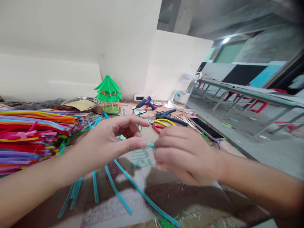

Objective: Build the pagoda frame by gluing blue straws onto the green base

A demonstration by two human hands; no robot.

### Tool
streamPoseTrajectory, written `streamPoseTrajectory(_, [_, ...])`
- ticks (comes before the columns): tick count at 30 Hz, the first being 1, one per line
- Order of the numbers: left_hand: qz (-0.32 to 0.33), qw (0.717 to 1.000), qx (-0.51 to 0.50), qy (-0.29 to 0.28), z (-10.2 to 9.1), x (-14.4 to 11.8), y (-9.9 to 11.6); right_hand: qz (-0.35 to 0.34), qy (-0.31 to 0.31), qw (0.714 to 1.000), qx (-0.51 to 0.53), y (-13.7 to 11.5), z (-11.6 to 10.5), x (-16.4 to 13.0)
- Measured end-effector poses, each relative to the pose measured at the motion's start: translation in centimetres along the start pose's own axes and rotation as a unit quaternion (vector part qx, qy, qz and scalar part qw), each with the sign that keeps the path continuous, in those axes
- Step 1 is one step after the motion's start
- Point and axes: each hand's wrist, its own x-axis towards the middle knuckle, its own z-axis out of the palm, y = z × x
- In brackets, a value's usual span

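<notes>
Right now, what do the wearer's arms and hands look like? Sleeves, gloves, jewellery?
Both arms are bare as far up the forearms as the head camera shows, with no sleeve in view. The left hand and the right hand wear no gloves. No rings, watch or wristband show on either. Motion blur hides the finer detail of the nails.

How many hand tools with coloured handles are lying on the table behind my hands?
3: yellow-handled pliers and red-handled pliers just beyond the left hand, blue-handled pliers behind them. The right hand may hide others.
</notes>
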Motion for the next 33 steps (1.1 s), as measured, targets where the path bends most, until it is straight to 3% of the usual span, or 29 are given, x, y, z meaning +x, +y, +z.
streamPoseTrajectory(3, [-0.005, 0.999, 0.042, 0.009, -0.4, -0.1, -0.5, -0.047, -0.005, 0.997, -0.063, -1.3, -2.2, -3.6])
streamPoseTrajectory(4, [-0.011, 0.999, 0.050, 0.011, -0.5, -0.1, -0.7, -0.019, 0.027, 0.996, -0.083, -0.7, -3.1, -5.2])
streamPoseTrajectory(7, [-0.021, 0.998, 0.065, 0.015, -0.7, -0.1, -0.9, 0.116, 0.053, 0.979, -0.162, 4.7, -6.1, -10.2])
streamPoseTrajectory(8, [-0.022, 0.997, 0.069, 0.015, -0.7, -0.1, -0.8, 0.185, 0.065, 0.961, -0.197, 7.3, -7.0, -11.9])
streamPoseTrajectory(10, [-0.023, 0.997, 0.076, 0.019, -0.8, 0.0, -0.6, 0.348, 0.051, 0.894, -0.278, 12.1, -8.5, -14.7])
streamPoseTrajectory(11, [-0.022, 0.996, 0.080, 0.023, -0.9, 0.1, -0.4, 0.390, 0.043, 0.873, -0.290, 13.8, -8.9, -15.8])
streamPoseTrajectory(13, [-0.014, 0.994, 0.095, 0.043, -1.3, 0.2, -0.2, 0.421, 0.024, 0.864, -0.274, 15.3, -8.7, -17.0])
streamPoseTrajectory(16, [0.014, 0.984, 0.156, 0.091, -2.3, 0.6, 0.0, 0.461, 0.003, 0.859, -0.224, 13.5, -6.3, -16.1])
streamPoseTrajectory(19, [0.039, 0.959, 0.259, 0.106, -3.1, 0.9, -0.1, 0.444, -0.028, 0.880, -0.166, 10.1, -2.9, -12.8])
streamPoseTrajectory(23, [0.053, 0.937, 0.341, 0.051, -3.4, 0.9, -0.6, 0.361, -0.047, 0.930, -0.049, 7.4, 0.7, -8.0])
streamPoseTrajectory(26, [0.023, 0.917, 0.397, 0.003, -3.5, 0.5, -1.9, 0.299, -0.052, 0.952, 0.045, 6.4, 2.8, -5.2])
streamPoseTrajectory(30, [-0.036, 0.879, 0.474, -0.032, -3.8, -0.2, -4.4, 0.308, -0.102, 0.935, 0.146, 5.9, 5.7, -3.2])
streamPoseTrajectory(33, [-0.062, 0.875, 0.478, -0.055, -3.4, -0.3, -5.9, 0.319, -0.146, 0.921, 0.169, 5.9, 7.5, -2.9])
